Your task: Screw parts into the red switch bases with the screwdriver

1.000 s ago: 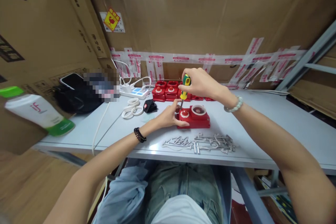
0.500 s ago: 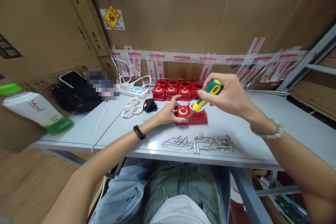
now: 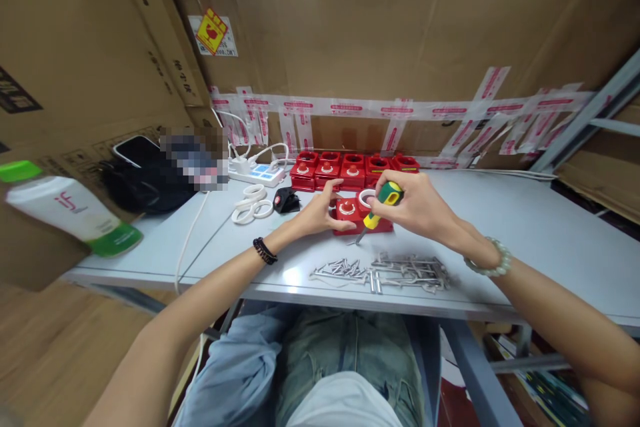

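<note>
A red plastic housing (image 3: 349, 216) with a red button and a white ring lies on the grey table (image 3: 525, 240). My left hand (image 3: 315, 211) grips its left side. My right hand (image 3: 417, 205) holds a green and yellow screwdriver (image 3: 379, 208) tilted down to the left, its tip at the table in front of the housing. Just in front of both hands lies a heap of long metal screws (image 3: 385, 271).
Several more red housings (image 3: 350, 169) stand in a row at the back. White rings (image 3: 251, 204), a small black part (image 3: 286, 200), a power strip (image 3: 255, 175) and a black bag (image 3: 145, 183) lie to the left. A green-capped bottle (image 3: 65, 208) stands at the far left. Cardboard walls surround the table.
My right hand has lifted the screwdriver off the housing's button, swung it right, then lowered it with the tip down in front of the housing. My left hand stays on the housing.
</note>
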Action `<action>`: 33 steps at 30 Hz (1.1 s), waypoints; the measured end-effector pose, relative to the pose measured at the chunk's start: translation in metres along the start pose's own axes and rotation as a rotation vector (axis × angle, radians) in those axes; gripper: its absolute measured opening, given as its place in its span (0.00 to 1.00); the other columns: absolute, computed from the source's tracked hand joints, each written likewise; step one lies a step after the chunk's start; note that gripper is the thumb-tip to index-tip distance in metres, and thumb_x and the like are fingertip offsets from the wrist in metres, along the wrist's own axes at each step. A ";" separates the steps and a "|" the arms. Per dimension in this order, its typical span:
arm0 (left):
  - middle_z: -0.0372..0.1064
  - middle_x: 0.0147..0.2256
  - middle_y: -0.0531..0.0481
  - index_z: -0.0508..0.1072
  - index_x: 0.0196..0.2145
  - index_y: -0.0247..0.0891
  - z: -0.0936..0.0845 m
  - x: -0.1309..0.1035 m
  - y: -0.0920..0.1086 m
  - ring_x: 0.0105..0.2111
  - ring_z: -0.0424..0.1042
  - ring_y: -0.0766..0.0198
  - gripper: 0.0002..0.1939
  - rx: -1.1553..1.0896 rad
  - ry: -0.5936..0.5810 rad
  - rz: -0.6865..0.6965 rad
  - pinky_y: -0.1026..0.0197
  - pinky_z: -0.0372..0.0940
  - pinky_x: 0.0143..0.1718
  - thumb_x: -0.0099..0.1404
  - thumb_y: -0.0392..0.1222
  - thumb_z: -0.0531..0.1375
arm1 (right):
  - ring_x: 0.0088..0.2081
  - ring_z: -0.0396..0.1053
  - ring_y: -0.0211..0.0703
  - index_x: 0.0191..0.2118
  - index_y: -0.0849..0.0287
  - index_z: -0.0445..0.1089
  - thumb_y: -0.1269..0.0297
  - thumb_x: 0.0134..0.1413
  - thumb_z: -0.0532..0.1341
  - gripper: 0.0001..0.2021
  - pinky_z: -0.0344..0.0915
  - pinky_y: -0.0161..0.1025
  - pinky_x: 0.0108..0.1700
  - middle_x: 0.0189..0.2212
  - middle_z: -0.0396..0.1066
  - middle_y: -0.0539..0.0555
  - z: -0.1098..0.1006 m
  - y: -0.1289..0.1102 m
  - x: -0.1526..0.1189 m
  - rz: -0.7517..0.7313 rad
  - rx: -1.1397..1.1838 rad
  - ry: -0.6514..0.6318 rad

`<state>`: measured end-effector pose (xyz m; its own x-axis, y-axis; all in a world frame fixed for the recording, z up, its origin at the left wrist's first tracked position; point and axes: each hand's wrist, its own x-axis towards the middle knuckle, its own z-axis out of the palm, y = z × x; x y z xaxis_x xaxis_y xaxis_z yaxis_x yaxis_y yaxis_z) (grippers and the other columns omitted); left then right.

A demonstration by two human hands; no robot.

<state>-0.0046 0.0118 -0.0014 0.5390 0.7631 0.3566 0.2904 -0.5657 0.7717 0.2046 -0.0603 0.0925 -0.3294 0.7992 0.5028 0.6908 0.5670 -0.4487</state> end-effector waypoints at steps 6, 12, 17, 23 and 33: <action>0.71 0.45 0.40 0.51 0.60 0.38 -0.001 0.000 0.001 0.47 0.72 0.50 0.47 -0.011 -0.012 0.000 0.47 0.67 0.49 0.50 0.49 0.72 | 0.21 0.56 0.33 0.25 0.58 0.64 0.63 0.47 0.64 0.08 0.53 0.34 0.24 0.18 0.63 0.45 -0.007 -0.006 0.002 -0.014 -0.028 0.029; 0.70 0.48 0.37 0.51 0.62 0.38 -0.004 -0.005 -0.002 0.49 0.71 0.48 0.48 0.102 -0.047 0.014 0.44 0.65 0.50 0.51 0.52 0.71 | 0.21 0.58 0.35 0.25 0.56 0.65 0.63 0.47 0.64 0.07 0.55 0.36 0.25 0.19 0.65 0.46 -0.027 -0.020 0.008 -0.029 -0.046 0.134; 0.71 0.47 0.39 0.62 0.57 0.36 -0.006 -0.007 0.000 0.45 0.72 0.50 0.39 0.180 -0.075 0.006 0.48 0.66 0.46 0.54 0.57 0.68 | 0.23 0.60 0.36 0.25 0.56 0.64 0.62 0.48 0.64 0.08 0.57 0.37 0.26 0.21 0.67 0.47 -0.029 -0.027 0.017 -0.059 -0.042 0.191; 0.72 0.47 0.42 0.63 0.55 0.37 -0.006 -0.008 0.003 0.41 0.73 0.54 0.37 0.163 -0.090 0.006 0.53 0.68 0.42 0.54 0.57 0.68 | 0.23 0.61 0.35 0.26 0.58 0.66 0.63 0.48 0.63 0.07 0.58 0.36 0.27 0.21 0.67 0.48 -0.018 -0.026 0.027 -0.082 -0.014 0.220; 0.73 0.46 0.42 0.63 0.54 0.37 -0.007 -0.009 0.005 0.41 0.73 0.54 0.36 0.159 -0.098 0.002 0.53 0.68 0.41 0.54 0.57 0.68 | 0.24 0.61 0.35 0.25 0.58 0.65 0.63 0.47 0.63 0.07 0.58 0.37 0.28 0.21 0.67 0.48 -0.014 -0.024 0.029 -0.088 -0.022 0.218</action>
<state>-0.0136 0.0045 0.0031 0.6117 0.7322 0.2996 0.4065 -0.6158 0.6749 0.1872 -0.0537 0.1284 -0.2439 0.6833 0.6882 0.6804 0.6262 -0.3807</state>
